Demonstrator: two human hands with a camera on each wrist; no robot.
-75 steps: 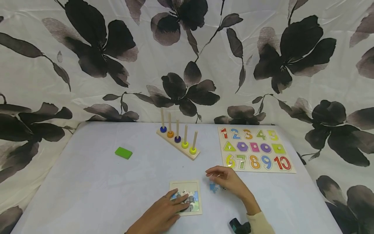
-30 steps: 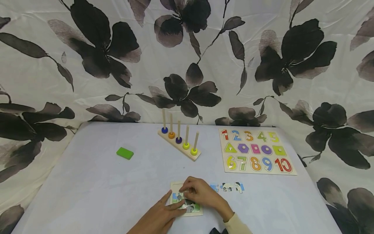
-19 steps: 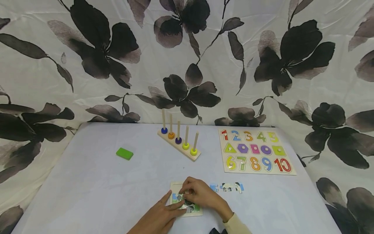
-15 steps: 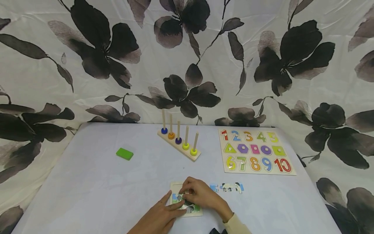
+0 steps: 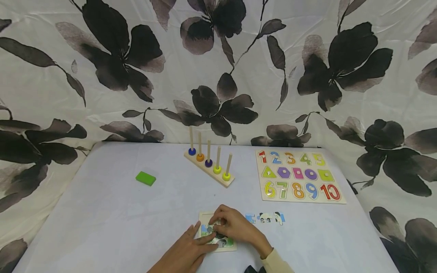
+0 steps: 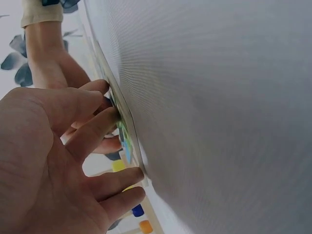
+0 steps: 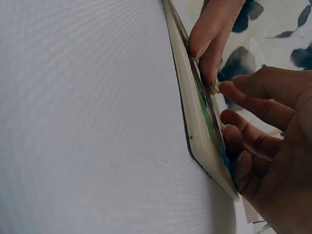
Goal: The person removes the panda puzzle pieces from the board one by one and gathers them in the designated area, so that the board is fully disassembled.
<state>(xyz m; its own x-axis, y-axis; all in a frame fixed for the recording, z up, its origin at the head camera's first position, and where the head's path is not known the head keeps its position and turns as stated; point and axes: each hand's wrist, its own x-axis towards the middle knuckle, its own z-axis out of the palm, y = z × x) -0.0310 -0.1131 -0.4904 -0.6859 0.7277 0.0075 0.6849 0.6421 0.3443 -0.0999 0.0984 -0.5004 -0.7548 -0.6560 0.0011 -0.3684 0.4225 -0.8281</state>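
A small wooden jigsaw puzzle (image 5: 231, 248) with a pale frame and a panda picture lies near the front of the table. My left hand (image 5: 191, 244) rests on its left side with fingers spread, fingertips on the picture and frame edge. Over the upper part, my right hand (image 5: 237, 226) curls its thumb and forefinger together on a small puzzle piece (image 7: 215, 89), mostly hidden by the fingers. In the left wrist view the puzzle is seen edge-on beyond the left fingers (image 6: 92, 131). Loose panda pieces (image 5: 264, 218) and a blue piece (image 5: 250, 218) lie just right of the frame.
A peg stand (image 5: 208, 163) with coloured rings stands behind the puzzle. At the back right lies a number and shape board (image 5: 304, 201). A green block (image 5: 145, 178) sits on the left. Flowered cloth hangs behind the table.
My right hand has moved left from above the loose pieces onto the puzzle, uncovering those pieces. Over the last second both hands have stayed nearly still.
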